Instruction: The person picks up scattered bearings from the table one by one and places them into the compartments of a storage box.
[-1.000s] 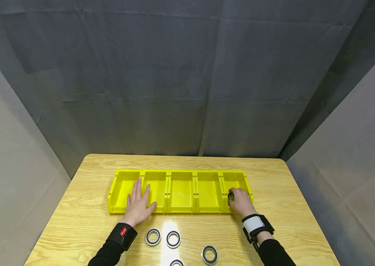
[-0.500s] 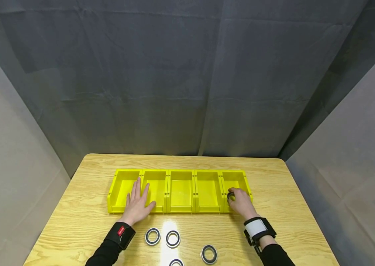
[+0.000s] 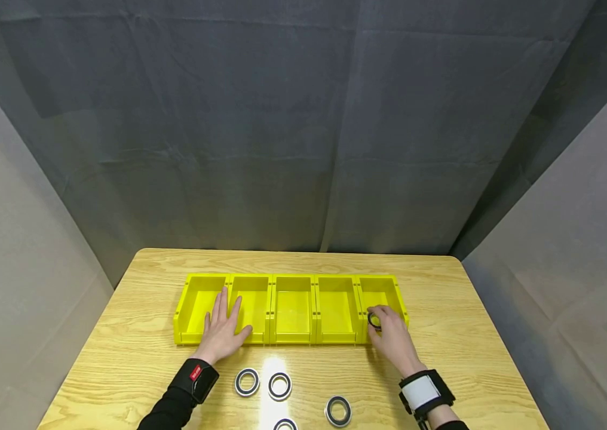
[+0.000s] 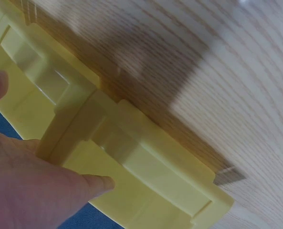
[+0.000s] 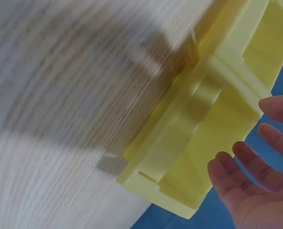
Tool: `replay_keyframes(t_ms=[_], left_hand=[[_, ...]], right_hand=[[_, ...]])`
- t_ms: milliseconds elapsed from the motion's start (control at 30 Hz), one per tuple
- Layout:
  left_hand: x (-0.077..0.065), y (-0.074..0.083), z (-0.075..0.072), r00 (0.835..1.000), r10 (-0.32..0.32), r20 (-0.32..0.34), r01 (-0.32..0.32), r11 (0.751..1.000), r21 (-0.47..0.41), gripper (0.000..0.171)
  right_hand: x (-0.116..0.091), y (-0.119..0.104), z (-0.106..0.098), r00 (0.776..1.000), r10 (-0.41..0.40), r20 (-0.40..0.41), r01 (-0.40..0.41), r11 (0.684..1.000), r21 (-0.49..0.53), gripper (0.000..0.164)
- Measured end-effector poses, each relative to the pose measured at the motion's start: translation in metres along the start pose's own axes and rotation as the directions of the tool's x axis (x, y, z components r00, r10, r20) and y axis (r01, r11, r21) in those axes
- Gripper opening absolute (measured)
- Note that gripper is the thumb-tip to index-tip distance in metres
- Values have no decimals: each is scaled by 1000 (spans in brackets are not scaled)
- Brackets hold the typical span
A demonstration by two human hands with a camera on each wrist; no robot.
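Note:
In the head view a row of yellow bins (image 3: 293, 313) runs across the table. My right hand (image 3: 394, 339) reaches over the front of the rightmost bin, around a dark-ringed ball bearing (image 3: 372, 322) there. In the right wrist view the fingers (image 5: 248, 164) of this hand are spread loosely, the thumb apart from them, and no bearing shows between them. My left hand (image 3: 221, 334) lies with straight, spread fingers over the divider between the two leftmost bins. Its thumb (image 4: 97, 185) crosses the bin opening in the left wrist view.
Several more bearings lie flat in front of the bins: one bearing (image 3: 247, 382) at left, a second bearing (image 3: 279, 386) beside it, another bearing (image 3: 338, 411) further right, and a bearing (image 3: 285, 424) cut off by the frame's lower edge. Grey cloth (image 3: 303, 131) hangs behind the table.
My right hand has shifted slightly down and its wrist has moved down and to the right; the bearing at its fingers stays in nearly the same place. The left hand has barely moved.

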State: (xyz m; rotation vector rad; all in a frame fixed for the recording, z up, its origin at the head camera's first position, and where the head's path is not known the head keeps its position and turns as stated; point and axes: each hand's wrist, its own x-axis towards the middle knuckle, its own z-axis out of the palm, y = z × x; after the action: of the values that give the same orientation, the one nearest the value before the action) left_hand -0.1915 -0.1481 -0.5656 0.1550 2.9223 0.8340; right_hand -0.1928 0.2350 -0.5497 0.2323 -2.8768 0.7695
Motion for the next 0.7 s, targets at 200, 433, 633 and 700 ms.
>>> replay_keyframes(t_ms=[200, 433, 633, 700], left_hand=[[0, 0, 0, 1000, 2, -1, -2, 1000, 3, 76], [0, 0, -1, 1000, -1, 7, 1, 1000, 4, 77], [0, 0, -1, 1000, -2, 14, 2, 1000, 3, 76], [0, 1, -1, 1000, 1, 13, -1, 1000, 1, 76]], right_hand=[[-18, -9, 4, 992, -107, -63, 104, 993, -52, 34], [-39, -25, 10, 979, -179, 97, 184, 982, -42, 34], [-57, -34, 14, 893, -280, 352, 292, 956, 21, 37], [-63, -36, 15, 861, -298, 412, 305, 951, 51, 38]])
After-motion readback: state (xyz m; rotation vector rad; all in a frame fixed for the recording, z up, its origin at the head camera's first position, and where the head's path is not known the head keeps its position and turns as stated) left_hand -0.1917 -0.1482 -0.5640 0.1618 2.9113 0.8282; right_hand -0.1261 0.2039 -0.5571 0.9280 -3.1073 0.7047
